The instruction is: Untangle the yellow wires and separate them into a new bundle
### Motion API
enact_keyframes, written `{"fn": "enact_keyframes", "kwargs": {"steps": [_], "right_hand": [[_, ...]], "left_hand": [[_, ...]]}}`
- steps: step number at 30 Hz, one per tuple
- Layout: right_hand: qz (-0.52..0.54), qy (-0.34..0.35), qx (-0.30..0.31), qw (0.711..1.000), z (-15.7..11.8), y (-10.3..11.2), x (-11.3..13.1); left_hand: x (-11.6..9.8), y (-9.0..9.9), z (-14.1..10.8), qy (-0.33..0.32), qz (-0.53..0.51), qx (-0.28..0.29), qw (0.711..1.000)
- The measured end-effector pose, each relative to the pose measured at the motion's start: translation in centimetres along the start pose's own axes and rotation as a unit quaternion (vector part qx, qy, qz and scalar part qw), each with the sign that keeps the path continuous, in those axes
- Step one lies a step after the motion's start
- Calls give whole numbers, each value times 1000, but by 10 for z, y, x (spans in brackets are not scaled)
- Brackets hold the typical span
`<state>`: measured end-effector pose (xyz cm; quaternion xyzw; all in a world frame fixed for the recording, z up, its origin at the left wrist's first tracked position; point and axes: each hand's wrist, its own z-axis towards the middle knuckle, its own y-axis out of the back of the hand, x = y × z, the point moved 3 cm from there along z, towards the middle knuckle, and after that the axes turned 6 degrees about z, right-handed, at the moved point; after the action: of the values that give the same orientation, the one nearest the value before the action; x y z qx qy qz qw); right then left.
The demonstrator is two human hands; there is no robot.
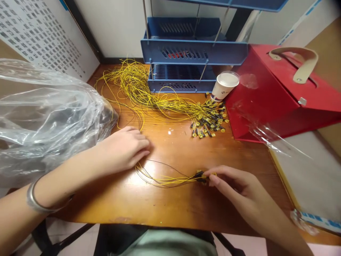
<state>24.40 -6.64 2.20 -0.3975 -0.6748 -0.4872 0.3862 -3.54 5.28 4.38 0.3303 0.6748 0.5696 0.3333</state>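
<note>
My left hand lies on the wooden table with its fingers curled over a thin strand of yellow and dark wires. The wires run out from under it towards the right. At their far end sits a small cluster of black parts with yellowish tabs. My right hand pinches a small yellowish piece at that cluster between thumb and fingertips; its exact shape is mostly hidden. Behind both hands lies a large tangled bundle of similar yellow wires, its black tips fanned out at the right.
Clear plastic bag with dark contents at left. A blue tiered rack stands at the back, with a white paper cup beside it. A red box with a beige handle fills the right. Pale board lies near the right edge.
</note>
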Motion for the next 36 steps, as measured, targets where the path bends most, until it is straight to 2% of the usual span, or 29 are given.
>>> {"fn": "enact_keyframes", "kwargs": {"steps": [3,7,10,12,16,21,25,36], "right_hand": [[-10,16,6,1000,2,-1,5],[-37,-6,-11,999,2,-2,0],[-41,-25,-32,998,-2,-2,-6],[-45,-25,-35,998,-3,-3,-8],[-68,-13,-31,997,-2,-5,-10],[-116,0,-54,992,-2,-3,-15],[-115,1,-35,993,-4,-1,-20],[-132,3,-49,990,-1,-2,-15]], "left_hand": [[-29,4,6,-2,-76,-13,997],[-76,-3,18,-10,-139,-40,989],[-101,-14,29,-3,-140,-39,989],[-110,-21,36,7,-111,-31,993],[-114,-30,44,26,-66,-46,996],[-113,-33,46,34,-65,-67,995],[-114,-35,43,38,-62,-71,995],[-116,-38,45,25,-45,-100,994]]}}
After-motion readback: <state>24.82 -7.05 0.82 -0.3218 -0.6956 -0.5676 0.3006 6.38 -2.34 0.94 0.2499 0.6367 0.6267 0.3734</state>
